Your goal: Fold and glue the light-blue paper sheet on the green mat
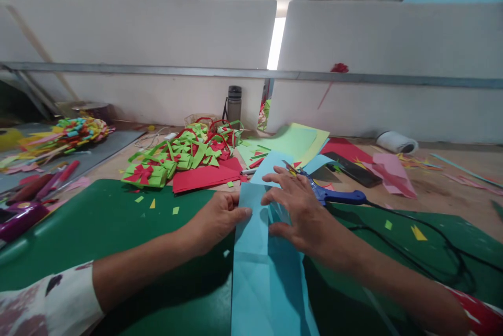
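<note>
A long sheet of light blue paper (253, 289) with creases and folded layers runs from the front edge of the view up the middle of the green mat (168, 268). My left hand (218, 220) pinches its left edge between thumb and fingers. Over the right part of the paper is my right hand (293, 202), its fingers curved and spread apart; whether every fingertip touches the paper I cannot tell. Just beyond the right hand lies a blue-handled glue gun (341, 197), its front part partly hidden by the fingers.
Green paper gift bags (157, 174) with red bows lie in a pile back left, beside red paper (208, 174). A dark phone (353, 169), pink paper (393, 173) and a white roll (396, 142) sit right. A bottle (234, 107) stands behind. The black cord (424, 226) crosses the mat.
</note>
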`<state>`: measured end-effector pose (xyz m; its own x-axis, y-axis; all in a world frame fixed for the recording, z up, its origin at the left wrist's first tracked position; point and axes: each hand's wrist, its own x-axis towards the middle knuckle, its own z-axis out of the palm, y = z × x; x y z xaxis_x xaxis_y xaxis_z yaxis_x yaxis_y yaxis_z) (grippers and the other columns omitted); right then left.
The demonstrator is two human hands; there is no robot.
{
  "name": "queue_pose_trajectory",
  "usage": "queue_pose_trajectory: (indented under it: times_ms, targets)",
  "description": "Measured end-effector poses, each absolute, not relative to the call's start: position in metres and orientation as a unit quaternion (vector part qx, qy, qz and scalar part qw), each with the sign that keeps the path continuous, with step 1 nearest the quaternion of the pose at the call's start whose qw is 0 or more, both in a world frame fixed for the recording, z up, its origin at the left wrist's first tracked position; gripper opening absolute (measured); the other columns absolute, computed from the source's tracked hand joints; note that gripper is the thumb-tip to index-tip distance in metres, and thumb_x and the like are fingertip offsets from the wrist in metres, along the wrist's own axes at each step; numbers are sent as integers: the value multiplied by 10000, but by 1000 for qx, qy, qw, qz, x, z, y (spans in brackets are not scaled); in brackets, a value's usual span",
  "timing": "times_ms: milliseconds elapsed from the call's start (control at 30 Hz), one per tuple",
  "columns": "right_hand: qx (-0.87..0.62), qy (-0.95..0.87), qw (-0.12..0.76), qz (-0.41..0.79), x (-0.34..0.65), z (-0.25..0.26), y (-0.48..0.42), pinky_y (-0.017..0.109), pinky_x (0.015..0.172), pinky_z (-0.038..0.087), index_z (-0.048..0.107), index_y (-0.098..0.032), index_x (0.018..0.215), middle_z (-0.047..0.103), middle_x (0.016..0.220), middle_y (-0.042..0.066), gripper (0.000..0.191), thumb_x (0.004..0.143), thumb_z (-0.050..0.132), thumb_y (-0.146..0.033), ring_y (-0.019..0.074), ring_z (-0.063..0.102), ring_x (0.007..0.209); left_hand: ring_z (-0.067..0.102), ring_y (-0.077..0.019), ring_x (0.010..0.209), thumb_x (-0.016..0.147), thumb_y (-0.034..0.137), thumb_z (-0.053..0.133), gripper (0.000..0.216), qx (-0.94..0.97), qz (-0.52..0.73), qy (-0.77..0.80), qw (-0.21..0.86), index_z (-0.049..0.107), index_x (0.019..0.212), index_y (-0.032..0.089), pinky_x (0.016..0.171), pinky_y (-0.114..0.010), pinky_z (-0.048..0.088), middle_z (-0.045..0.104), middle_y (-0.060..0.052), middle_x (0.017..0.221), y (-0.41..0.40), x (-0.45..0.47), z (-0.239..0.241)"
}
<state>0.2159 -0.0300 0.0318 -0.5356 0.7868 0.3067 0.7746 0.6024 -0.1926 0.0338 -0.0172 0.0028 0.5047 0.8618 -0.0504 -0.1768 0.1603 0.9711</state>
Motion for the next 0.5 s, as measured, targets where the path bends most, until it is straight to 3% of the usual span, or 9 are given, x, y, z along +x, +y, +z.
queue_pose_trajectory:
  times_ms: [133,367,500]
  targets:
    - [-442,-881,167,37,215,35,-27,641,1007,227,648,-196,787,526,1304,98,206,659,684,-39,371,283,1343,519,-94,530,668,264,717,227,538,375,328,680,705,848,127,494,-182,374,649,-15,689,-15,33,2]
    - [-430,-889,153,42,214,34,-23,672,1005,183,691,-230,748,523,1316,68,219,692,660,-20,364,277,1347,613,-171,682,649,241,712,220,535,363,330,688,674,841,141,632,-254,465,663,-38,753,-19,35,1]
    - [-426,-892,145,40,213,34,-22,665,1014,176,706,-242,737,537,1307,62,213,702,676,-35,354,289,1344,601,-161,659,647,201,681,224,530,356,329,696,661,864,147,631,-254,460,656,-28,753,-22,36,2]
